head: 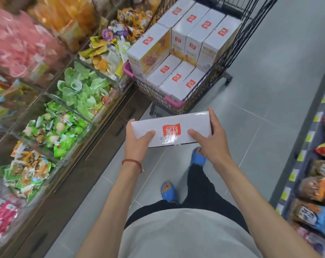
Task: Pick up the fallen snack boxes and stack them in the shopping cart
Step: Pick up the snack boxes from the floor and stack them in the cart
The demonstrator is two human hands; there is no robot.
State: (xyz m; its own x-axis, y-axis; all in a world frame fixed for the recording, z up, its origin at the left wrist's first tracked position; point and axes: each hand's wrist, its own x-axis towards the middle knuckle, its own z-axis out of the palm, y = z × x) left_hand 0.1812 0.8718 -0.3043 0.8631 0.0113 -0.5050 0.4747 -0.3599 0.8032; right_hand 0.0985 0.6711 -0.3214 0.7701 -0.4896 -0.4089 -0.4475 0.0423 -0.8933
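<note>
Thumbs press on top and fingers wrap each end as the left hand (137, 140) and right hand (211, 138) grip the snack box (176, 125), held level just short of the shopping cart (173, 103). Its glossy surface could let it slip, and a careless set-down on the stacked boxes (176, 77) might leave it tilted.

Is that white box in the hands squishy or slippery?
Likely stiff: the white box keeps straight edges though the left hand and right hand hold only its ends. Its shiny glare suggests it could be a bit slippery.
</note>
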